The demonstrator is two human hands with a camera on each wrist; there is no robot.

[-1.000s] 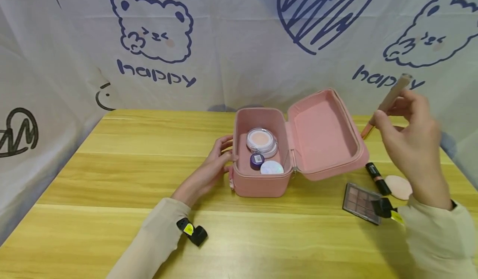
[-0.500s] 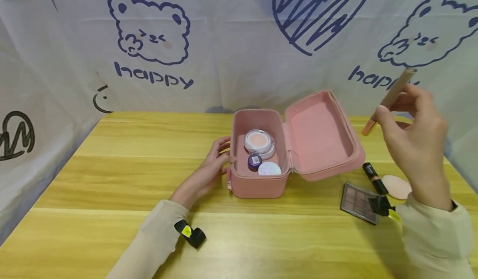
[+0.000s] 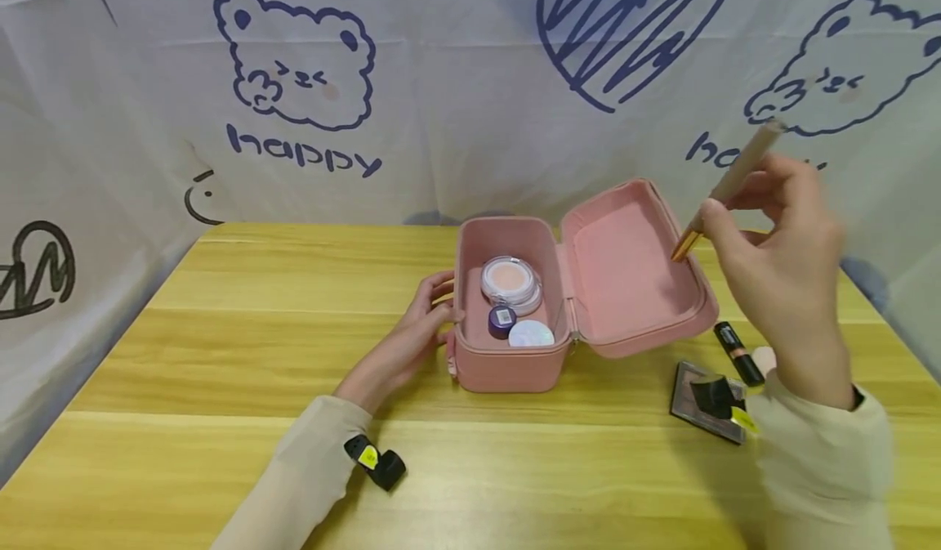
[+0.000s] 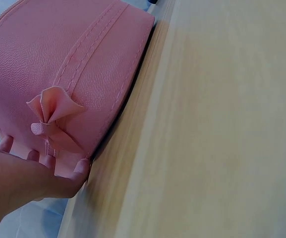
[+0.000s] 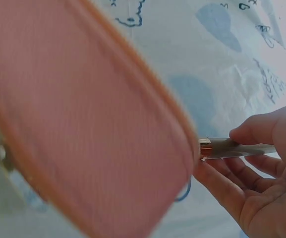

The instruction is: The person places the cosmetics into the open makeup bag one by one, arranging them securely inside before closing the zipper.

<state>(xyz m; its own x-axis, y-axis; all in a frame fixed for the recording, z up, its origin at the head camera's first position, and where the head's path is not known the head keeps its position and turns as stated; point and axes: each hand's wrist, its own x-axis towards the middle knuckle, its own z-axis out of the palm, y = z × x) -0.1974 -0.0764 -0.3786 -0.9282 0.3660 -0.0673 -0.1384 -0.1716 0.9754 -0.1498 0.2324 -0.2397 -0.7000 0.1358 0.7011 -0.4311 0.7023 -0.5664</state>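
A pink cosmetic case (image 3: 510, 368) stands on the table with its lid (image 3: 632, 264) swung out to the right. Inside lie a round cushion compact (image 3: 510, 279), a small purple-lidded jar (image 3: 502, 321) and a shiny white disc (image 3: 531, 334). My left hand (image 3: 419, 321) touches the case's left side; in the left wrist view its fingertips rest against the pink wall by a bow (image 4: 56, 114). My right hand (image 3: 787, 264) pinches a slim beige cosmetic tube (image 3: 742, 166) between thumb and fingers. The tube's copper-coloured end points down, in front of the lid in the head view.
On the table at the right lie an eyeshadow palette (image 3: 691, 411), partly hidden by the wrist camera, a black lipstick tube (image 3: 738, 354) and a pale round puff (image 3: 764, 360), mostly covered by the right arm. A white cloth with drawings (image 3: 456, 125) hangs behind the table.
My right hand has moved left with the cosmetic tube, from beyond the lid's right edge to over the lid. The left hand stays at the case.
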